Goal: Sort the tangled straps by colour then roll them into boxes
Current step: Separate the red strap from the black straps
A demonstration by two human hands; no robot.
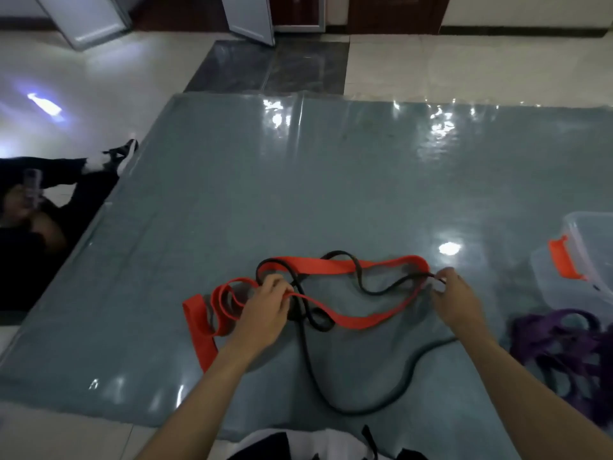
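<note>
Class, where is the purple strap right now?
In the head view, the purple strap lies heaped at the mat's right edge, just below the clear box.

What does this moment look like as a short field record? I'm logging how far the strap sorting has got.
surface: grey-green mat on a tiled floor
left hand: grips the red strap at the tangle
right hand: pinches one end of the black strap
tangle: red and black still interwoven
purple straps: separate heap at the right
box: clear plastic, orange latch, nothing visibly inside
progress: nothing rolled yet
</note>
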